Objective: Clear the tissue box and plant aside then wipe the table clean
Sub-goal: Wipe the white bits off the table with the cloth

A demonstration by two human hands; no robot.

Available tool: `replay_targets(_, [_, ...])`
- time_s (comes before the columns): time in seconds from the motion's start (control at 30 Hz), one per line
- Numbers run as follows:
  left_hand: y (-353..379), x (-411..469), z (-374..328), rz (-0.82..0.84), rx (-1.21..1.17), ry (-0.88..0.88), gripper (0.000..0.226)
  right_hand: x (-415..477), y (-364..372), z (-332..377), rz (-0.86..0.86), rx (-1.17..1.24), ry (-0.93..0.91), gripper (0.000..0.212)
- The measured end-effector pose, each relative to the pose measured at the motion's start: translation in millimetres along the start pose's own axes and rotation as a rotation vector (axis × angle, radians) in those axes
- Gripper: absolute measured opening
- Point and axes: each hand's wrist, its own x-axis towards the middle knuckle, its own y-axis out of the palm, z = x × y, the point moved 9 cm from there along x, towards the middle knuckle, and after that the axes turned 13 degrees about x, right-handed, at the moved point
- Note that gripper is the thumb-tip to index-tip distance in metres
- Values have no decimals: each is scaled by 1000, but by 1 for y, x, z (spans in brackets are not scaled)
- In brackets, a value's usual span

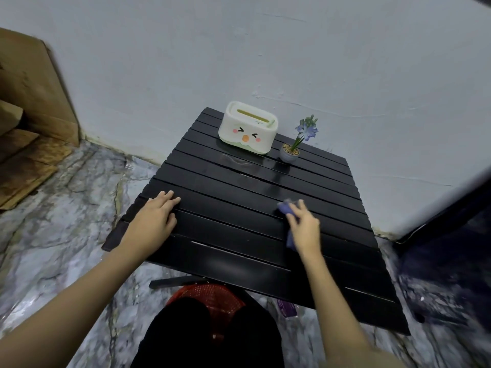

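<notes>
Black slatted table, glossy, w/ faint streaks on the slats just in front of the tissue box. Box: cream-white w/ pale green base, rounded corners, yellowish slot on top, cartoon face on front (squinting eyes, pink cheeks, orange beak); sits upright at far end of table, near the wall. Plant just right of the box, apart from it: small grey pot w/ pebbly top, thin green stem leaning right, blue-purple flower cluster on top. Both on the table's far slats. Left hand flat on table's near-left part, palm down, fingers spread loosely, gripping nothing. Right hand on table's near-right part, fingers curled onto a purple-blue cloth, pressed to the slats; cloth bunched ahead of fingertips, a strip trailing under the palm; motion blur there. Below table's near edge: red mesh basket, dark-clothed knees. Marbled grey floor around table; cardboard well left of it by the wall.
</notes>
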Motion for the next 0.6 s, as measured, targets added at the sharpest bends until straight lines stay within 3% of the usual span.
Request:
replay_targets(0.1, [6,1,-14,5,-12,6,43,-54,8,14,115,47,-123,35])
replay_targets(0.2, [11,4,-30,7,-15,23,43,-106,-34,-14,93,31,-118,36])
replay_targets(0.43, [24,9,-76,44,-11,121,44,-124,-175,-121,-221,-195,225,35])
replay_targets(0.53, [30,6,-100,72,-22,175,44,-88,-179,-128,-349,-210,288,31])
replay_targets(0.6, [35,0,-116,92,-30,218,44,-57,-157,-116,-341,-204,249,31])
